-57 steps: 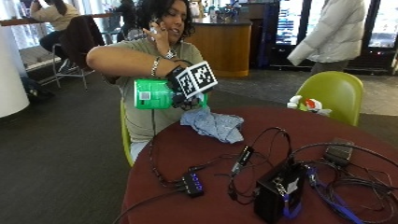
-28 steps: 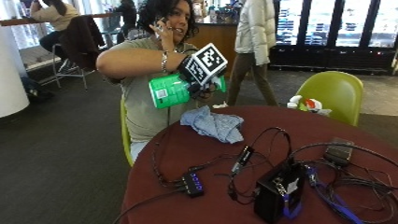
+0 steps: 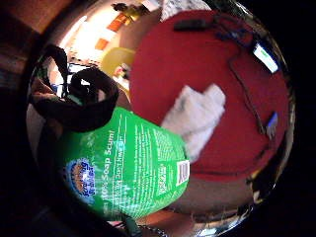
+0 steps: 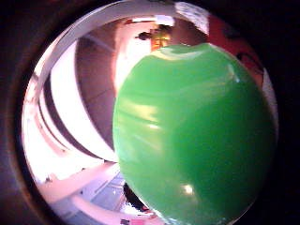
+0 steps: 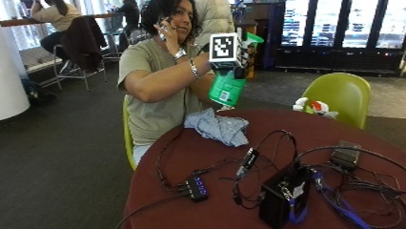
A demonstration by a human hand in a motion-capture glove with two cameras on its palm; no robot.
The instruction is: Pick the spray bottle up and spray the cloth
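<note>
In the outside view a seated person holds a green spray bottle (image 5: 226, 88) up at chest height over the near edge of the round red table (image 5: 190, 157). The gloved right hand (image 5: 241, 63) grips the bottle round its neck, nozzle end up. A crumpled blue-grey cloth (image 5: 218, 127) lies on the table just below the bottle. In the little finger side palm view the bottle's green label (image 3: 129, 168) is close to the palm, with the cloth (image 3: 195, 116) on the red table (image 3: 197, 59) beyond. The bottle's green body (image 4: 197, 136) fills the thumb side palm view.
A black box (image 5: 283, 195) with tangled cables, a small hub (image 5: 197, 187) and a flat dark device (image 5: 346, 155) lie on the table's front half. A yellow-green chair (image 5: 339, 95) stands behind, with a small white and red object (image 5: 310, 106) at the far edge. The bare hand (image 5: 166, 29) is at the person's ear.
The hand has carried the bottle from lying sideways beside the person's chest toward the table, and turned it more upright above the cloth. The cloth has not moved.
</note>
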